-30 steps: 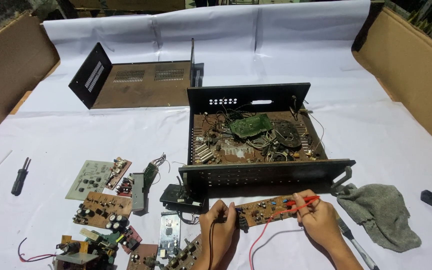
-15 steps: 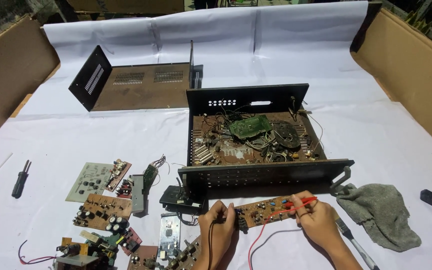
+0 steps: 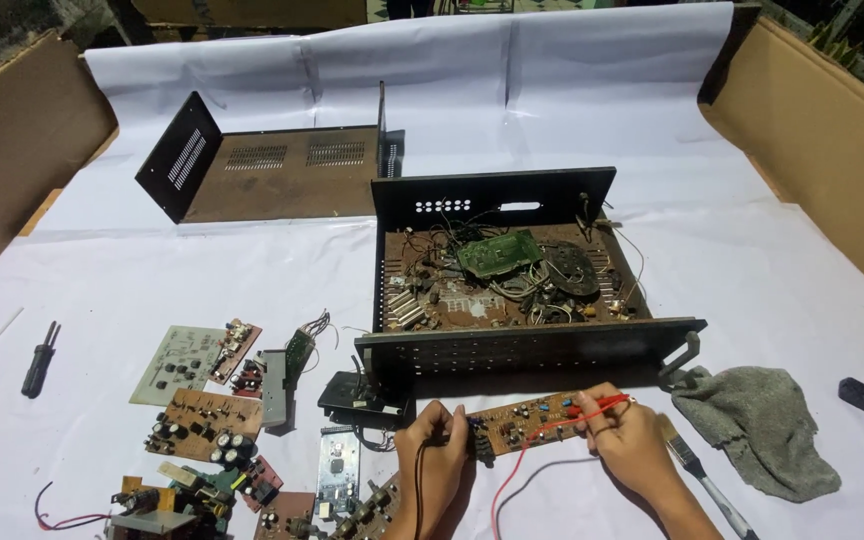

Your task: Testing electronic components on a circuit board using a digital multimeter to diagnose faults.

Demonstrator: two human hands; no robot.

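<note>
Near the worktop's front edge, before the open amplifier chassis (image 3: 512,270), lies a narrow brown circuit board (image 3: 522,422). The left hand (image 3: 435,462) pinches a black probe; the right hand (image 3: 624,440) pinches a red probe (image 3: 592,408). Board looks light, stiff, fragile; best held by edges.

The boards (image 3: 252,500) at bottom are cut by the edge — the left hand (image 3: 432,470) hides its black probe's tip.

A red slim plastic probe (image 3: 600,405) lies over a long brown circuit board (image 3: 522,421) dotted with what look like blue parts; the crumpled cloth rag (image 3: 760,430) is grey.
</note>
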